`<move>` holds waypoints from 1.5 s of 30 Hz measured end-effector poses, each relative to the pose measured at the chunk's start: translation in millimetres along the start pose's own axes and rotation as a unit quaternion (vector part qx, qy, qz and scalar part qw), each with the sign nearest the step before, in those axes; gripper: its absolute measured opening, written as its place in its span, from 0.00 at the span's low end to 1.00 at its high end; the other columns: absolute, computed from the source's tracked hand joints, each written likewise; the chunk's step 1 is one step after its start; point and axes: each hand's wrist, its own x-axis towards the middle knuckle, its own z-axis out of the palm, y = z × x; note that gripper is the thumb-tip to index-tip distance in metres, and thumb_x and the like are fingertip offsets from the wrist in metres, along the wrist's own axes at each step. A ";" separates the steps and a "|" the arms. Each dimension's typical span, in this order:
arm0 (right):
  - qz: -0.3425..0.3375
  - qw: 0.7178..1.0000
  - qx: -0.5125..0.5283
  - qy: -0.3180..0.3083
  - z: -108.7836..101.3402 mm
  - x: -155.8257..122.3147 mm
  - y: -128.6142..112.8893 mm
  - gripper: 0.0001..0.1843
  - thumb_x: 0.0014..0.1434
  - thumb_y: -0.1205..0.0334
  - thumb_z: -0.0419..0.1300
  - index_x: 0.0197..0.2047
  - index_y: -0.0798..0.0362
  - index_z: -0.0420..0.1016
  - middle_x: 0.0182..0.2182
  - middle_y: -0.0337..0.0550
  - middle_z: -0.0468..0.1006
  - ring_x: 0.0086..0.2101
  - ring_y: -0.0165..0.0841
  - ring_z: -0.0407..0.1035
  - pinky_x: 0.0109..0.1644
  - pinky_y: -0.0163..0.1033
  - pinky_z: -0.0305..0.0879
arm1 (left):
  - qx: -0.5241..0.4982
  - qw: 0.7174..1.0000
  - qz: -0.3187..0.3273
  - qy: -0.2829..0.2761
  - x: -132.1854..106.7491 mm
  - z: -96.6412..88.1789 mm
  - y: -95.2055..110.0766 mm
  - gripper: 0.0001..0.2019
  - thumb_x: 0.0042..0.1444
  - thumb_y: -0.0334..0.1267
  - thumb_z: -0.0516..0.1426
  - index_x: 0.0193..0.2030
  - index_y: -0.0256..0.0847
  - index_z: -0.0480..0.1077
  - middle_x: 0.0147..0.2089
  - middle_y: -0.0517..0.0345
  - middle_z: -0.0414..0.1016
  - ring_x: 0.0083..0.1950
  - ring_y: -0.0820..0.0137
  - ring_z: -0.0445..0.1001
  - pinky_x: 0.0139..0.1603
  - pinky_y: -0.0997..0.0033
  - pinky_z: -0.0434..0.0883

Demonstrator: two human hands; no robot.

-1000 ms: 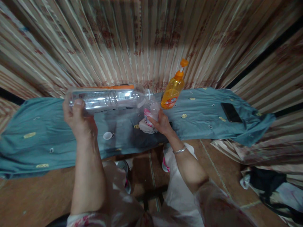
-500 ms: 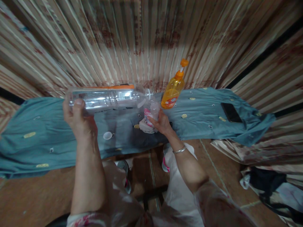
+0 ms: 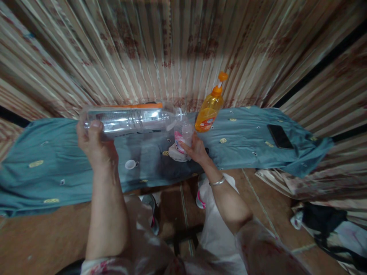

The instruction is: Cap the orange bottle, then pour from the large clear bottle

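My left hand (image 3: 96, 143) is wrapped round the base end of a large clear plastic bottle (image 3: 129, 120), which lies level in the air with its neck pointing right. Its mouth is at the top of a small clear bottle (image 3: 182, 135) with a pink label. My right hand (image 3: 197, 148) grips that small bottle low on its side. A crumpled whitish piece (image 3: 179, 154) shows under the small bottle; I cannot tell its kind. Whether liquid passes between the two mouths cannot be made out. A white cap (image 3: 130, 164) lies on the cloth below the large bottle.
A pump bottle of orange-yellow liquid (image 3: 208, 112) stands just beyond my right hand. A black phone (image 3: 280, 136) lies at the right on the teal cloth (image 3: 241, 152). Behind the bench hangs a striped curtain (image 3: 172, 49). An orange-edged thing (image 3: 149, 104) is partly hidden behind the large bottle.
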 end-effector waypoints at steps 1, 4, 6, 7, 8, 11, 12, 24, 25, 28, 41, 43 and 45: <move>-0.003 1.000 0.004 0.001 0.1 0.0 0.5 0.38 0.58 0.39 0.65 0.62 0.55 0.64 0.47 0.56 0.83 0.51 0.50 0.78 0.55 0.53 0.73 | 0.008 1.000 0.003 -0.004 0.3 -0.5 -0.4 0.21 0.39 0.51 0.66 0.40 0.45 0.76 0.42 0.60 0.74 0.48 0.65 0.75 0.61 0.55 0.70; -0.005 1.000 0.008 0.005 0.0 -0.1 0.3 0.38 0.58 0.39 0.65 0.62 0.55 0.64 0.47 0.56 0.84 0.50 0.51 0.78 0.55 0.54 0.73 | 0.009 1.000 0.004 -0.011 1.1 -2.0 -1.8 0.21 0.39 0.51 0.66 0.41 0.46 0.77 0.41 0.60 0.74 0.48 0.64 0.75 0.60 0.56 0.71; -0.001 1.000 0.003 0.008 -0.1 -0.1 -0.5 0.38 0.57 0.39 0.65 0.61 0.56 0.65 0.47 0.58 0.83 0.50 0.52 0.78 0.55 0.55 0.73 | -0.001 1.000 0.002 -0.007 1.3 -2.5 -2.8 0.21 0.39 0.50 0.66 0.41 0.46 0.78 0.41 0.60 0.74 0.48 0.65 0.75 0.60 0.56 0.72; 0.001 1.000 0.002 0.008 0.0 -0.2 -0.9 0.38 0.57 0.39 0.65 0.61 0.56 0.65 0.47 0.58 0.83 0.50 0.52 0.78 0.55 0.55 0.73 | -0.001 1.000 0.004 -0.003 1.4 -2.6 -3.2 0.21 0.39 0.50 0.66 0.41 0.45 0.78 0.41 0.60 0.74 0.48 0.65 0.75 0.61 0.55 0.71; 0.001 1.000 0.002 0.009 0.1 -0.3 -1.2 0.38 0.57 0.40 0.65 0.61 0.56 0.65 0.48 0.59 0.83 0.51 0.52 0.78 0.55 0.55 0.73 | 0.003 1.000 0.007 -0.001 1.4 -2.6 -3.6 0.21 0.39 0.51 0.65 0.42 0.45 0.78 0.41 0.60 0.75 0.48 0.64 0.75 0.61 0.54 0.71; -0.001 1.000 0.005 0.010 0.5 -0.6 -1.8 0.37 0.58 0.40 0.65 0.61 0.55 0.65 0.48 0.57 0.83 0.52 0.51 0.78 0.56 0.55 0.73 | 0.015 1.000 0.007 -0.009 1.3 -2.6 -3.9 0.21 0.41 0.51 0.65 0.43 0.46 0.78 0.41 0.60 0.75 0.49 0.63 0.75 0.62 0.53 0.70; -0.001 1.000 0.005 0.011 0.5 -0.6 -1.9 0.37 0.58 0.40 0.65 0.61 0.55 0.65 0.47 0.57 0.83 0.52 0.51 0.77 0.56 0.55 0.73 | 0.011 1.000 0.006 -0.009 1.3 -2.6 -3.8 0.21 0.40 0.51 0.65 0.42 0.46 0.78 0.41 0.60 0.75 0.49 0.64 0.75 0.62 0.54 0.70; 0.000 1.000 -0.012 0.004 0.9 -0.3 -1.7 0.38 0.59 0.38 0.63 0.62 0.56 0.63 0.45 0.57 0.84 0.49 0.51 0.79 0.53 0.54 0.73 | -0.006 1.000 0.000 -0.012 1.6 -3.8 -3.9 0.22 0.39 0.51 0.67 0.42 0.45 0.77 0.45 0.58 0.75 0.52 0.63 0.74 0.62 0.54 0.69; -0.001 1.000 -0.014 0.005 1.2 -0.3 -1.2 0.38 0.59 0.38 0.63 0.62 0.57 0.64 0.45 0.58 0.83 0.49 0.52 0.79 0.53 0.55 0.73 | 0.002 1.000 0.002 -0.017 1.7 -4.3 -4.1 0.23 0.39 0.52 0.67 0.43 0.46 0.77 0.46 0.58 0.75 0.53 0.62 0.74 0.63 0.54 0.69; -0.002 1.000 -0.012 0.006 1.3 -0.7 -0.8 0.38 0.59 0.38 0.63 0.61 0.56 0.64 0.45 0.58 0.83 0.49 0.52 0.79 0.54 0.55 0.73 | 0.026 0.999 0.004 -0.027 2.3 -6.1 -5.1 0.25 0.41 0.55 0.65 0.46 0.48 0.77 0.47 0.59 0.75 0.54 0.61 0.74 0.65 0.52 0.68; 0.016 1.000 -0.008 -0.007 -1.4 -0.2 -3.9 0.40 0.58 0.41 0.66 0.63 0.58 0.63 0.48 0.59 0.83 0.52 0.51 0.78 0.56 0.54 0.73 | 0.000 1.000 0.009 -0.005 2.7 -5.0 -6.2 0.21 0.39 0.51 0.66 0.41 0.46 0.78 0.44 0.58 0.76 0.53 0.60 0.76 0.66 0.50 0.68; 0.011 1.000 -0.001 -0.005 -1.6 -0.2 -3.8 0.39 0.58 0.41 0.65 0.63 0.57 0.63 0.48 0.59 0.83 0.52 0.51 0.78 0.56 0.54 0.73 | 0.003 1.000 0.005 -0.001 3.1 -5.3 -6.8 0.22 0.39 0.51 0.66 0.41 0.46 0.77 0.45 0.58 0.76 0.52 0.61 0.76 0.66 0.49 0.68; 0.008 1.000 0.001 -0.003 -1.7 -0.2 -3.9 0.38 0.58 0.41 0.65 0.63 0.57 0.63 0.49 0.59 0.83 0.52 0.51 0.77 0.57 0.54 0.72 | 0.015 1.000 0.004 -0.006 3.2 -5.4 -6.8 0.23 0.39 0.52 0.66 0.43 0.47 0.77 0.45 0.58 0.76 0.52 0.61 0.76 0.66 0.49 0.68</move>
